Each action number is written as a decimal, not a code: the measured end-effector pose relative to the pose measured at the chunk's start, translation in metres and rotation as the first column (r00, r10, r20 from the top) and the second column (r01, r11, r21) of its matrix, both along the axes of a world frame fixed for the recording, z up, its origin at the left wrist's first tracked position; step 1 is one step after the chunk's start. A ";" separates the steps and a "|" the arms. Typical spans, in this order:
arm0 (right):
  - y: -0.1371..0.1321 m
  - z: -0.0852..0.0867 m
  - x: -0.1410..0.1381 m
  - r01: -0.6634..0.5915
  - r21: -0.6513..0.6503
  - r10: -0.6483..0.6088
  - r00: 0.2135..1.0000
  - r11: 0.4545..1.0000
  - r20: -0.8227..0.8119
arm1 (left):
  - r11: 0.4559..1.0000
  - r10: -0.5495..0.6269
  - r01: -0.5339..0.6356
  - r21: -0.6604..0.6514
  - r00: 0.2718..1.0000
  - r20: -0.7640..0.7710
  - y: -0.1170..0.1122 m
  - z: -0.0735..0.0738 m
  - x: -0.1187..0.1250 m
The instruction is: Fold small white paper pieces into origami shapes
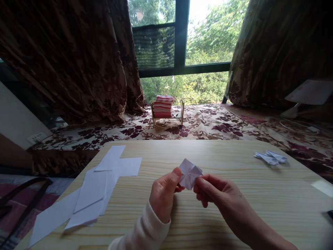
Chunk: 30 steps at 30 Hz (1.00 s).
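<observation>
A small folded white paper piece (189, 172) with creases meeting at its middle is held just above the light wooden table (234, 215). My left hand (163, 194), in a cream sleeve, pinches its left edge between thumb and fingers. My right hand (215, 192) pinches its lower right edge with closed fingertips. Both hands hover over the middle of the table, close to me.
Several loose white paper sheets (91, 194) lie overlapped at the table's left. A finished folded paper piece (272, 157) rests at the far right. Beyond the table are a flowered cloth, a small wooden rack with red-striped folded items (163, 107), curtains, a window and a white lamp (307, 95).
</observation>
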State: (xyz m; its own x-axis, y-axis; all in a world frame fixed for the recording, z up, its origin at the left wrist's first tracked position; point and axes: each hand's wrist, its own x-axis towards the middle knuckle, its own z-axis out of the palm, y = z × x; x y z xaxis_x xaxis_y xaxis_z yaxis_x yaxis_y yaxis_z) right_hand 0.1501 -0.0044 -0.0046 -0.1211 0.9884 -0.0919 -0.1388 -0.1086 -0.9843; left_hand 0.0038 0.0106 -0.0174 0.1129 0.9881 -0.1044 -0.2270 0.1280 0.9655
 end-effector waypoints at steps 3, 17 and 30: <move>-0.001 0.000 -0.001 -0.003 0.006 0.003 1.000 1.000 0.005 | 1.000 0.005 -0.004 0.023 1.000 -0.017 0.000 0.000 0.001; 0.000 -0.001 -0.002 0.015 -0.015 -0.014 1.000 1.000 0.027 | 0.990 0.091 -0.086 0.115 0.995 -0.041 -0.004 0.010 0.004; 0.007 0.002 0.013 0.031 0.160 -0.065 0.974 0.987 0.215 | 1.000 0.019 -0.020 -0.014 0.997 -0.073 0.001 0.006 -0.001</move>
